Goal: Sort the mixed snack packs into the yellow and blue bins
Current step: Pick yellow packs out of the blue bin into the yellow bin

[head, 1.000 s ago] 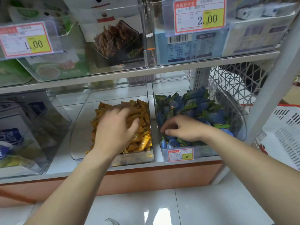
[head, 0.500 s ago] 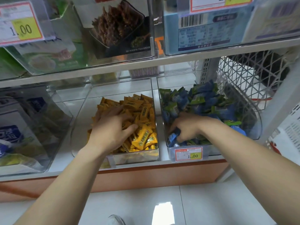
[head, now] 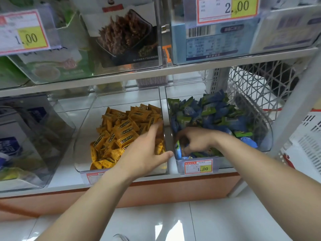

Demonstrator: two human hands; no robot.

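Sorting looks nearly done: yellow packs (head: 121,133) left, blue packs (head: 208,115) right, no strays visible; left hand (head: 144,153) spread, right hand (head: 198,141) pinching one blue pack (head: 178,149).

This is a shop aisle. A white shelf (head: 121,79) is carrying clear bins (head: 83,140) of goods set side by side, and a lower shelf (head: 64,178) is doing the same. Printed price tags (head: 24,32) with red borders and yellow patches are hanging on the bin fronts, reading 1.00 and 2.00. A small tag (head: 198,166) is reading 1.00 too. One bin is holding a heap of identical yellow packs (head: 125,129), and the next is holding blue packs (head: 208,113). A box (head: 217,42) above is showing a barcode (head: 199,31). A white basket (head: 307,129) is showing at the right edge, and the floor (head: 208,221) is showing pale tile.
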